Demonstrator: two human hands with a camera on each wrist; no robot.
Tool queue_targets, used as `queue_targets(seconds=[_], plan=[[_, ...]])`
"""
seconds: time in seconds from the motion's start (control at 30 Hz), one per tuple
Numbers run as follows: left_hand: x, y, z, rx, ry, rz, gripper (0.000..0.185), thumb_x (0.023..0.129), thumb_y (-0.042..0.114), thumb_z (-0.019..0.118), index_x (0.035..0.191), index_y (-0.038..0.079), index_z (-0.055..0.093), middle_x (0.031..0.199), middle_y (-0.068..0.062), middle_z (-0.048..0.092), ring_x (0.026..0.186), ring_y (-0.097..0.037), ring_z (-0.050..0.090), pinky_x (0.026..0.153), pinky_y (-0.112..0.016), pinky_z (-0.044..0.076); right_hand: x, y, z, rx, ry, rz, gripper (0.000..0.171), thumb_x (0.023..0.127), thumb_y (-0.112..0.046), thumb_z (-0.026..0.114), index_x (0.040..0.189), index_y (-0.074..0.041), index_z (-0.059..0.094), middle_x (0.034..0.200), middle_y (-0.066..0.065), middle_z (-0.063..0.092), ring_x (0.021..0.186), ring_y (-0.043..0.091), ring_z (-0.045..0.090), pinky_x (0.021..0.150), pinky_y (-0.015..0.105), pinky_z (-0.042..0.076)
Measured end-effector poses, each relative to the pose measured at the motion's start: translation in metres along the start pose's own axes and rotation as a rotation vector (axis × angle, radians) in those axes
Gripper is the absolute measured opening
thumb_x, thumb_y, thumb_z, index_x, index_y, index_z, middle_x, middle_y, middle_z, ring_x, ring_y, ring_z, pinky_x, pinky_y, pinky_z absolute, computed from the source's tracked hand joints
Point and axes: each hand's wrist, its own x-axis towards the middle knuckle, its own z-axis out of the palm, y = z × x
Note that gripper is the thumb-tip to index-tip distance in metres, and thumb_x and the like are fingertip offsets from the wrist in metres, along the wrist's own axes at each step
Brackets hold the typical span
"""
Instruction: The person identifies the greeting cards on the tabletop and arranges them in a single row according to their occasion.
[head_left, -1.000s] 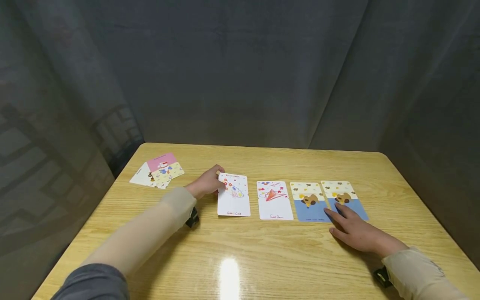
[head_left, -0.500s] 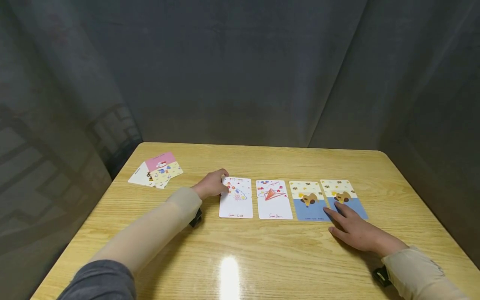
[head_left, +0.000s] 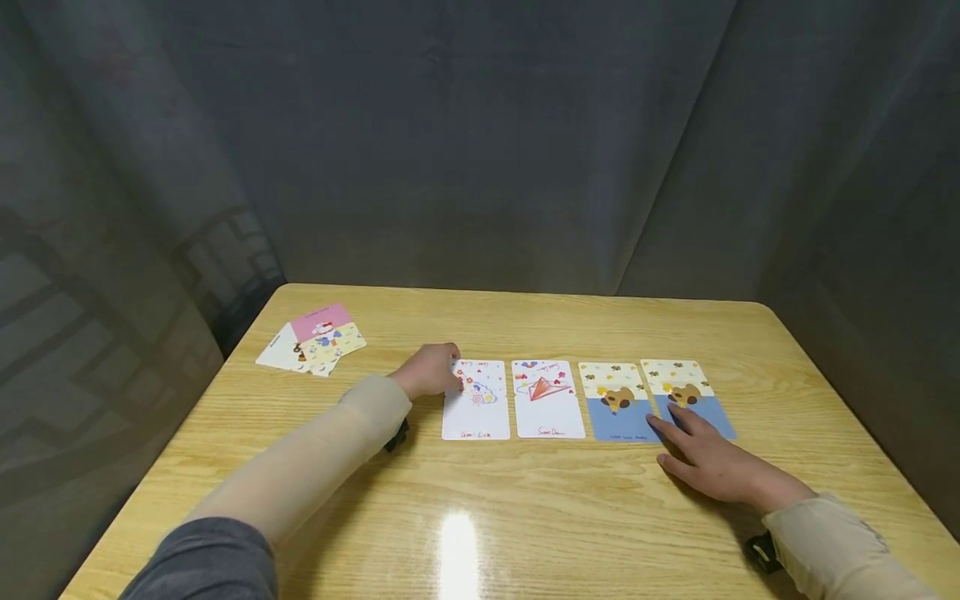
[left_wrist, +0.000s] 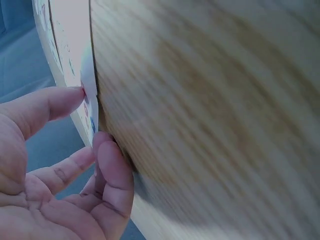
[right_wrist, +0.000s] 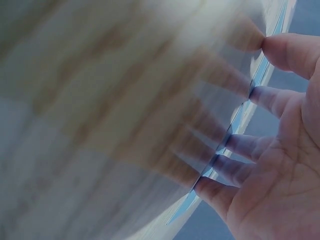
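Note:
My left hand (head_left: 430,370) pinches the left edge of a white card (head_left: 476,417) with a colourful drawing and red lettering. In the left wrist view the thumb (left_wrist: 65,102) lies on the card's face and fingertips sit at its edge, close over the table. To its right lies a white card with a red paper plane (head_left: 550,423). Two blue-and-cream cards with a brown dog follow, a left one (head_left: 615,425) and a right one (head_left: 712,408). Spread fingers of my right hand (head_left: 708,458) rest on these two; the right wrist view shows fingertips touching down.
At the table's far left lie several overlapping cards: a pink one (head_left: 318,321), a yellow one (head_left: 337,340) and a white one (head_left: 280,350). The wooden table (head_left: 525,517) ends at grey curtains (head_left: 487,167) behind and on both sides.
The white card in my left hand has moved slightly right and towards me, coming down level with the row, the hand moving with it. My right hand has stayed in place.

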Motion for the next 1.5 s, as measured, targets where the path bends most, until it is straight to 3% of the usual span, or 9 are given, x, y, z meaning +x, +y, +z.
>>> queue_targets(seconds=[0.33,0.53,0.77,0.97,1.03,1.2,1.3,1.43,1.5], plan=[[0.002,0.000,0.000,0.023,-0.002,-0.015,0.053,0.089,0.012,0.081,0.134,-0.003,0.057,0.114,-0.014,0.068,0.073,-0.017,0.059,0.072,-0.031,0.050,0.001,0.001,0.000,-0.004,-0.001,-0.003,0.061,0.103,-0.027,0.065,0.150,0.006,0.046,0.151,0.041,0.027,0.135,0.066,0.030,0.099,0.074,0.037],[-0.001,-0.001,0.001,-0.049,-0.014,-0.029,0.050,0.090,0.011,0.080,0.131,-0.001,0.054,0.102,-0.012,0.069,0.070,-0.018,0.058,0.067,-0.031,0.047,0.000,0.001,0.000,0.010,-0.008,-0.003,0.060,0.103,-0.026,0.065,0.150,0.007,0.046,0.150,0.042,0.026,0.134,0.067,0.030,0.099,0.074,0.036],[-0.006,-0.016,-0.010,-0.110,0.001,-0.035,0.057,0.097,0.024,0.073,0.139,-0.005,0.046,0.107,-0.016,0.064,0.080,-0.023,0.056,0.080,-0.040,0.049,-0.001,-0.001,0.001,0.028,-0.021,0.011,0.061,0.103,-0.028,0.064,0.150,0.006,0.045,0.151,0.042,0.025,0.135,0.067,0.028,0.099,0.075,0.036],[-0.013,-0.053,-0.048,-0.103,0.118,-0.158,0.064,0.102,0.031,0.059,0.146,-0.010,0.038,0.135,-0.032,0.055,0.115,-0.043,0.059,0.098,-0.054,0.048,-0.001,-0.002,-0.001,0.021,-0.013,0.014,0.061,0.103,-0.027,0.065,0.150,0.006,0.045,0.151,0.042,0.025,0.135,0.067,0.028,0.099,0.075,0.036],[-0.016,-0.068,-0.062,-0.068,0.167,-0.225,0.067,0.101,0.033,0.055,0.146,-0.013,0.036,0.142,-0.037,0.046,0.127,-0.049,0.050,0.103,-0.059,0.044,0.000,-0.002,-0.001,0.014,-0.007,0.009,0.060,0.103,-0.026,0.065,0.150,0.006,0.046,0.151,0.042,0.026,0.135,0.067,0.029,0.099,0.074,0.037],[-0.022,-0.107,-0.084,-0.061,0.302,-0.414,0.082,0.097,0.037,0.056,0.151,-0.014,0.023,0.149,-0.046,0.019,0.138,-0.060,0.023,0.107,-0.071,0.028,0.000,-0.001,-0.001,0.011,-0.002,0.003,0.060,0.103,-0.026,0.066,0.149,0.007,0.046,0.150,0.043,0.027,0.134,0.067,0.030,0.098,0.074,0.037],[-0.024,-0.125,-0.090,-0.068,0.374,-0.510,0.090,0.095,0.043,0.058,0.154,-0.012,0.017,0.149,-0.047,0.014,0.139,-0.061,0.016,0.108,-0.074,0.021,0.000,-0.001,-0.001,0.011,-0.002,0.008,0.060,0.103,-0.026,0.066,0.150,0.006,0.046,0.151,0.042,0.026,0.135,0.066,0.030,0.098,0.074,0.037],[-0.026,-0.140,-0.093,-0.042,0.389,-0.591,0.098,0.097,0.054,0.056,0.159,-0.007,0.012,0.149,-0.050,0.014,0.139,-0.064,0.015,0.110,-0.074,0.017,0.000,-0.002,-0.001,0.010,-0.005,0.011,0.060,0.103,-0.027,0.065,0.150,0.006,0.046,0.151,0.042,0.026,0.135,0.066,0.030,0.099,0.074,0.037],[-0.027,-0.143,-0.094,-0.017,0.351,-0.595,0.100,0.097,0.060,0.053,0.162,-0.001,0.008,0.150,-0.052,0.011,0.139,-0.067,0.011,0.110,-0.076,0.013,-0.001,-0.002,0.000,0.008,-0.006,0.011,0.060,0.103,-0.027,0.065,0.150,0.006,0.046,0.151,0.042,0.026,0.135,0.066,0.030,0.099,0.074,0.037]])
